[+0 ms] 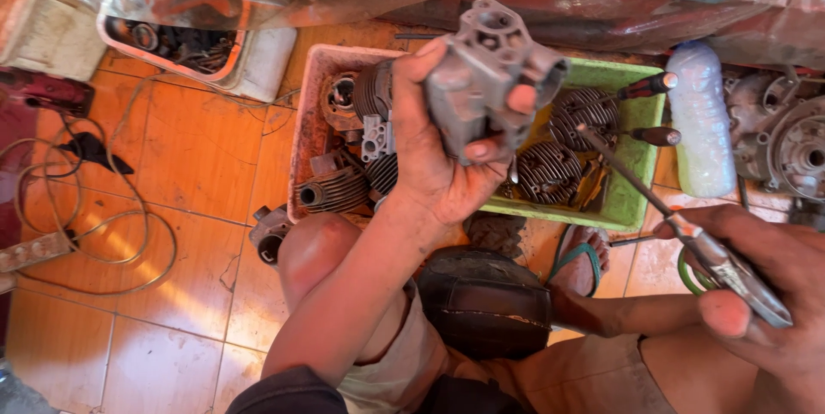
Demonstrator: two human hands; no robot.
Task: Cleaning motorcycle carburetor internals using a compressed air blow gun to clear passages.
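Orange floor tiles (198, 156) bear two trays (640, 156) of finned cylinders (550, 172).

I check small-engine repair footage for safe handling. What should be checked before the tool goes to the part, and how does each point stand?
1. Left hand grips the grey cast housing firmly: ok.
2. Right hand holds the long thin tool: ok.
3. Tool tip clear of the housing: ok, apart.
4. Left fingers clear of the tool's path: cannot tell.
5. Housing braced on something: not ok, held in air above the green tray.
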